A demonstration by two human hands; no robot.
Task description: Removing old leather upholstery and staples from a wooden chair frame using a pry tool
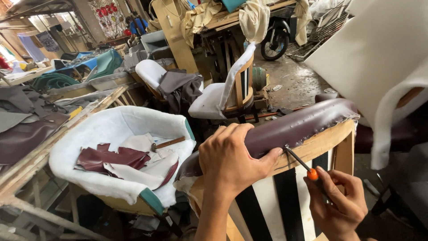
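Two hands are at work on one chair frame (pixel 312 149), at its top rail. Left hand (pixel 232 156) lies over the rail with fingers curled across the dark maroon vinyl (pixel 294 127), thumb stretched along the lower edge; it is half closed and pressing the covering down onto the wood, not pinching it. Right hand (pixel 336 201) is wrapped around an orange-handled tool (pixel 299 161), whose thin dark shaft points up to the vinyl's edge just beside the left thumb. Staples show as small dots along the covering further right.

Judgement: the work looks best done with the vinyl kept taut by the left hand, thumb held clear of the tool tip, and the tip worked close under the edge without scoring the covering or the rail.

Nearby, to the left, a white padded shell (pixel 120 129) holds maroon scraps (pixel 111 158) and a hammer (pixel 167 143). Black-and-white webbing (pixel 267 205) spans the frame below.
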